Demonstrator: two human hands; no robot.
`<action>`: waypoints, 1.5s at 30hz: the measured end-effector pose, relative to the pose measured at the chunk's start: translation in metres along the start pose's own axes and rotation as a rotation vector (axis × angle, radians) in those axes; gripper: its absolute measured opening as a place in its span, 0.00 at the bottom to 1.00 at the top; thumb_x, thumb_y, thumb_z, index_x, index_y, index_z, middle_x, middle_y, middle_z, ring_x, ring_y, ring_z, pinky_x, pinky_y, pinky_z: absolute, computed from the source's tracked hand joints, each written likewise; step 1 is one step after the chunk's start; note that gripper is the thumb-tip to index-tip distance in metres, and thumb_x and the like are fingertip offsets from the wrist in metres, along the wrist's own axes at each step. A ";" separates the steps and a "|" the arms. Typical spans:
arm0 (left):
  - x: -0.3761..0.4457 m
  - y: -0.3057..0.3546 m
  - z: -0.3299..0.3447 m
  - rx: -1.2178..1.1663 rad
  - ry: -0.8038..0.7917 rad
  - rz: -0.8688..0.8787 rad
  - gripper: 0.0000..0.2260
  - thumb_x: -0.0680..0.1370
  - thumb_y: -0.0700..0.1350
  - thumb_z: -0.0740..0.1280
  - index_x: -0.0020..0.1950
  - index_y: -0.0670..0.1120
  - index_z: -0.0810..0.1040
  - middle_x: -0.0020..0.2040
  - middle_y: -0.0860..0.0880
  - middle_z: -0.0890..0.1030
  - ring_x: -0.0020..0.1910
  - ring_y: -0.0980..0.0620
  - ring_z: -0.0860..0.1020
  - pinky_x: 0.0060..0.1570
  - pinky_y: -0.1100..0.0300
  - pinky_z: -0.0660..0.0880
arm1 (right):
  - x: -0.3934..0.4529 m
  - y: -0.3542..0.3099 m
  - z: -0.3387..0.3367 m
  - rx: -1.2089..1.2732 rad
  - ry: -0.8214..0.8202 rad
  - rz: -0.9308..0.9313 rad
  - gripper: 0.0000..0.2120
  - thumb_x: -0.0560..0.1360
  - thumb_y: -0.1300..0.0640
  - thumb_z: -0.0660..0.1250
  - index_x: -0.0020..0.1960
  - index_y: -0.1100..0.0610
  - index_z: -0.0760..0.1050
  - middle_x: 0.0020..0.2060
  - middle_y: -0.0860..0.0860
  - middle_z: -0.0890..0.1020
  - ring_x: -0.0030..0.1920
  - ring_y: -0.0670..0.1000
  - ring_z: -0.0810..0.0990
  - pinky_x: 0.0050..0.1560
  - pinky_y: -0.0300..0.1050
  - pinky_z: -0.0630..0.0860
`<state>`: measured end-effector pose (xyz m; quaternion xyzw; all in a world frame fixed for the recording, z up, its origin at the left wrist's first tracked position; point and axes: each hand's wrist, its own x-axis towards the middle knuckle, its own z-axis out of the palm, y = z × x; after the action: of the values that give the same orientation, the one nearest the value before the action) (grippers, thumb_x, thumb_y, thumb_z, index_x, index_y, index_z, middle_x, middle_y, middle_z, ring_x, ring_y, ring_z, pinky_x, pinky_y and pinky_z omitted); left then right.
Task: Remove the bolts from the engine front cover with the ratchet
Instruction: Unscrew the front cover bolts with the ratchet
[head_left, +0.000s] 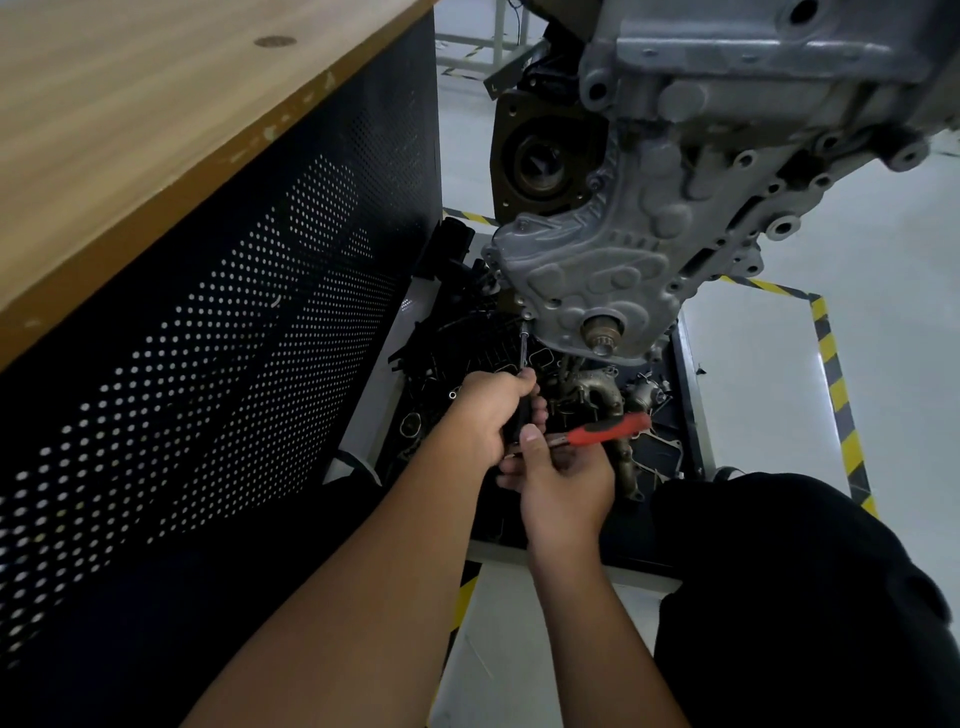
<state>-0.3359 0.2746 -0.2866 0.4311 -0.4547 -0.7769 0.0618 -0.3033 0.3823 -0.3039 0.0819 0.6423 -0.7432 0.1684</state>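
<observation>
Both hands (493, 415) (563, 480) hold the unlabelled red-handled ratchet (605, 431) under the front cover (597, 270).

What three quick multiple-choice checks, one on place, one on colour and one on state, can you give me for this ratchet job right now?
1. Where does the extension bar's tip sit?
A. at a bolt on the front cover's lower left edge
B. on the crank snout
C. on the bench top

2. What colour is the ratchet handle?
A. blue
B. red and black
C. yellow

3. What is the left hand doing?
A. hanging idle
B. resting flat on the bench
C. gripping the extension bar

Answers: 1 A, the extension bar runs up to the front cover edge, left of the crank snout. 2 B, the ratchet handle shows red with black. 3 C, the left hand wraps the bar while the right hand holds the ratchet.
</observation>
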 end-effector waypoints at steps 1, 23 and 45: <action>0.001 0.000 0.000 -0.009 0.006 0.012 0.09 0.82 0.43 0.68 0.45 0.39 0.79 0.29 0.47 0.79 0.24 0.52 0.77 0.27 0.61 0.76 | 0.002 -0.001 0.000 0.098 -0.001 0.098 0.03 0.80 0.61 0.70 0.49 0.61 0.78 0.33 0.54 0.85 0.29 0.51 0.84 0.31 0.45 0.81; -0.004 0.002 0.000 -0.126 -0.023 0.126 0.08 0.85 0.38 0.59 0.55 0.38 0.77 0.36 0.43 0.76 0.29 0.50 0.74 0.27 0.61 0.72 | 0.003 -0.006 -0.005 0.006 -0.080 -0.082 0.03 0.77 0.62 0.74 0.49 0.61 0.81 0.35 0.54 0.85 0.29 0.49 0.83 0.31 0.47 0.82; -0.007 0.007 -0.001 -0.209 -0.188 0.058 0.10 0.86 0.43 0.59 0.60 0.41 0.77 0.34 0.45 0.77 0.27 0.51 0.75 0.26 0.60 0.74 | 0.003 -0.020 -0.006 0.566 -0.161 0.530 0.08 0.81 0.54 0.69 0.53 0.59 0.80 0.33 0.54 0.82 0.23 0.44 0.74 0.22 0.36 0.72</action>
<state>-0.3330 0.2733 -0.2767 0.3341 -0.3872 -0.8550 0.0861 -0.3136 0.3900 -0.2871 0.2293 0.3533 -0.8258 0.3751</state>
